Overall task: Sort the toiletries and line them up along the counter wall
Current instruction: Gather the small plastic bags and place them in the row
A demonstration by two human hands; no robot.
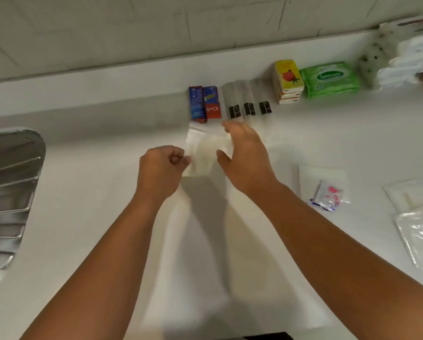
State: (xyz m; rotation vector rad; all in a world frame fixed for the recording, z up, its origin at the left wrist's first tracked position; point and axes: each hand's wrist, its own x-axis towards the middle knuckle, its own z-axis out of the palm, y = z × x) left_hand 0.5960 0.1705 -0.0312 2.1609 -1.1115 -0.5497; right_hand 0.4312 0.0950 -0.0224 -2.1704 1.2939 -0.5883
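Both hands on it now: my left hand (162, 165) is curled into a fist, pinching the left edge of the clear packet (205, 148), and my right hand (244, 155) has fingers and thumb clamped on the right edge. The packet hangs just above the counter (107, 192), right in front of the row at the wall. To do this well, I'd say keep it flat and taut, square it to the row, then lay it down just beside its own kind without knocking the neighbours.

Count along the wall: two toothpaste boxes (205, 103), three clear sleeves with black labels (248, 101), a stack of yellow soap boxes (288, 81) that looks like three, and green wipes (330, 79), one pack or two, I can't tell. Off to my right lies one small pink-printed sachet (328, 195).
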